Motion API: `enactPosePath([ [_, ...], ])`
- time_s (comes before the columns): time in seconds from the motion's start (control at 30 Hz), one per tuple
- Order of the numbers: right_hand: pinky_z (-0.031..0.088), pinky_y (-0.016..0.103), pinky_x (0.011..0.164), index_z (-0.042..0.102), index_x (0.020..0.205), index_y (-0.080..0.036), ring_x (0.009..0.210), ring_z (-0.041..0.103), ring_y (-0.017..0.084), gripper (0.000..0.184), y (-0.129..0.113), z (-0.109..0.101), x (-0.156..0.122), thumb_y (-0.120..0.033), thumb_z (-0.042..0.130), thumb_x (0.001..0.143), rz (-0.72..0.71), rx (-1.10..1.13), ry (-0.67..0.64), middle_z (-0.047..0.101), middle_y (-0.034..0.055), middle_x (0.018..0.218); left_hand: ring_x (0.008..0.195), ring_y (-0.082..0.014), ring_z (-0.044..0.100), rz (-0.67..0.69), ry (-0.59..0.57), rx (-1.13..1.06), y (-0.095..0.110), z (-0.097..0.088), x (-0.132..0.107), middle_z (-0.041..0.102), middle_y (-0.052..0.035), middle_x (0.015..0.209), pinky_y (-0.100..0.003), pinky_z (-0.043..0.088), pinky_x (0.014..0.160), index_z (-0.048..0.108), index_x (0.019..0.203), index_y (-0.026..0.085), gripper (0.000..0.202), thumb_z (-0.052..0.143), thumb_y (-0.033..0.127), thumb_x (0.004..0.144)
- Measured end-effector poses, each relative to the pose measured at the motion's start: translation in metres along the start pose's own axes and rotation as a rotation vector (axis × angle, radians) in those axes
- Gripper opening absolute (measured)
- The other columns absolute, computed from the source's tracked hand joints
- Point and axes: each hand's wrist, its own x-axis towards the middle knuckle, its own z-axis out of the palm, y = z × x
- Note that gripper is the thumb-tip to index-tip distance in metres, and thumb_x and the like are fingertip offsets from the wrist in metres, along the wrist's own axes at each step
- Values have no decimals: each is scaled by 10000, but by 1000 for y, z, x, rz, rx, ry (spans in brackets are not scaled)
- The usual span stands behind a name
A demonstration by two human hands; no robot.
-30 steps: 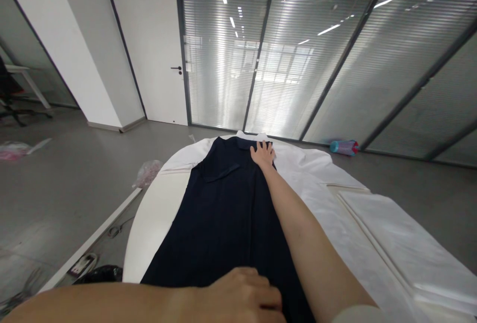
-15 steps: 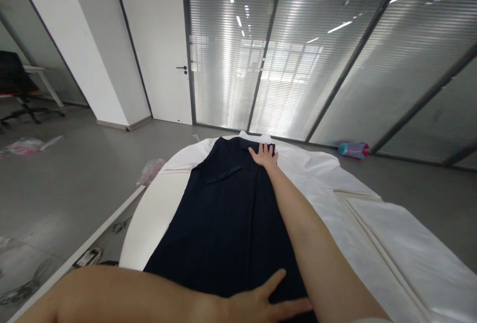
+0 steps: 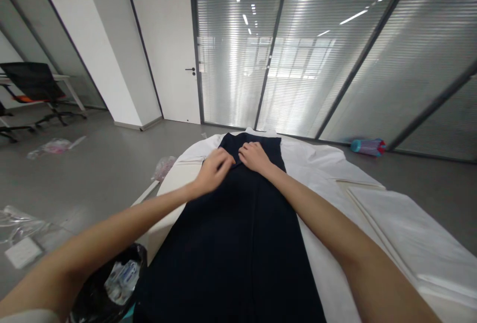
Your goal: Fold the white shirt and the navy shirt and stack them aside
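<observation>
Left hand: fingers curled over the dark cloth; can't tell if gripping.
Right hand: just beside, fingers bent onto it; grip unclear.
Dark cloth: spread on the table, overlapping white cloth.

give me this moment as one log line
left hand: at navy garment, grip unclear | right hand: on navy garment, fingers curled | navy garment: spread partly over white fabric
</observation>
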Motion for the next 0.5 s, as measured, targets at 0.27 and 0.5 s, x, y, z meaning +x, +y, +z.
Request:
enactPosePath([
  [0.27, 407, 304, 821, 634, 1237, -184, 1105, 560, 199, 398, -188, -90, -75, -464, 449, 1022, -934, 316, 66, 639, 80, 1266, 926, -247, 686, -638, -268, 272, -115, 6, 54, 739, -91, 912, -273, 499, 833, 740, 901, 130, 215, 616, 302, 865],
  [0.5, 458, 342, 807, 624, 1262, -186, 983, 620, 204, 378, -243, -108, -103, -427, 485, 1007, -902, 319, 14, 705, 75, 1104, 950, -256, 695, -799, -349, 318, -129, 18, 67, 747, -98, 958, -253, 517, 765, 734, 986, 143, 268, 743, 229, 732],
])
